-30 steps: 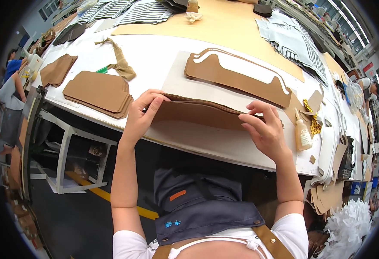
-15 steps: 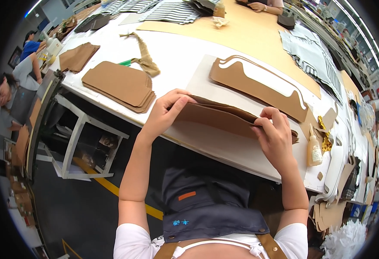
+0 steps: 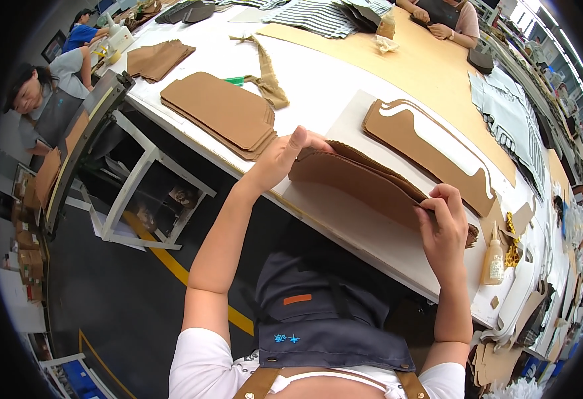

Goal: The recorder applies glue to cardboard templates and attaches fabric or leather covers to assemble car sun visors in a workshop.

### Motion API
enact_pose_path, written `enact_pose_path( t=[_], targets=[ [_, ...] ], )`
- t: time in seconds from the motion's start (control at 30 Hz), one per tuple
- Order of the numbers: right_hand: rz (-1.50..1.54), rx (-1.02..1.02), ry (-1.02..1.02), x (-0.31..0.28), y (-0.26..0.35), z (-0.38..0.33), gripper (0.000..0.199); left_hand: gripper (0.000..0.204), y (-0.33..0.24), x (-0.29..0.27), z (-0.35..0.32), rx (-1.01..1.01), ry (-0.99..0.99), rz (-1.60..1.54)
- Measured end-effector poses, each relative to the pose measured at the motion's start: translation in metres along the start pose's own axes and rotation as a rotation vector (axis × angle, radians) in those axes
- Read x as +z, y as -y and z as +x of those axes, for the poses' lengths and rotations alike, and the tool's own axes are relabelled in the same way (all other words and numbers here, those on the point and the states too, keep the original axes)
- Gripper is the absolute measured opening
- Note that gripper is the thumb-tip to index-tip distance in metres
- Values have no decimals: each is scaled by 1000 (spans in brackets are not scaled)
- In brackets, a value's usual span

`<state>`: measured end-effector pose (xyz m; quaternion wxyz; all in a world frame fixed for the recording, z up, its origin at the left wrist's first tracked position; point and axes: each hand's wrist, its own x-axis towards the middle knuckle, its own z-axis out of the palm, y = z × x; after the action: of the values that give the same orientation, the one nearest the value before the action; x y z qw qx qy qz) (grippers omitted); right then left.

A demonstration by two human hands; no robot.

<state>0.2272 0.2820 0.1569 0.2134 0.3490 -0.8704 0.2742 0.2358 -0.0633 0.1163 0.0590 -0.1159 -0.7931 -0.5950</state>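
Observation:
A thin stack of brown flat panels (image 3: 358, 188) stands tilted on its long edge near the table's front edge, its sheets parted along the top. At its left end is my left hand (image 3: 279, 161), the thumb raised clear of the panels and the fingers reaching along their upper edge, partly hidden. My right hand (image 3: 446, 229) pinches the upper edge near the right end between thumb and fingers. Behind, on a pale board (image 3: 349, 120), lies a pile of shaped brown pieces (image 3: 411, 147) with a white cut-out strip. More brown panels (image 3: 215, 106) are piled to the left.
A glue bottle (image 3: 495, 259) stands right of my right hand. A frayed cloth strip (image 3: 265, 70) and a green-handled tool (image 3: 234, 81) lie beyond the left pile. A white metal frame (image 3: 128, 193) stands by the table's left edge. Co-workers are at the left and far side.
My left thumb has lifted off the panels, and its fingers have shifted along the edge. The panels' tops have parted wider on the left. My right hand keeps its pinch; the view has turned.

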Motion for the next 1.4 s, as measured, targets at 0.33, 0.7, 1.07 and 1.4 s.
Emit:
enact_pose_path(
  t=[0.33, 0.7, 1.07, 1.4],
  targets=[
    [-1, 3, -25, 3, -4, -1, 18, 54, 1, 16, -5, 86, -16, 80],
    [4, -71, 29, 6, -1, 5, 40, 10, 11, 19, -9, 36, -79, 138],
    [61, -20, 96, 6, 7, 15, 22, 11, 22, 20, -5, 160, -118, 188],
    [-116, -44, 57, -22, -24, -11, 15, 13, 31, 26, -1, 137, -173, 133]
  ],
)
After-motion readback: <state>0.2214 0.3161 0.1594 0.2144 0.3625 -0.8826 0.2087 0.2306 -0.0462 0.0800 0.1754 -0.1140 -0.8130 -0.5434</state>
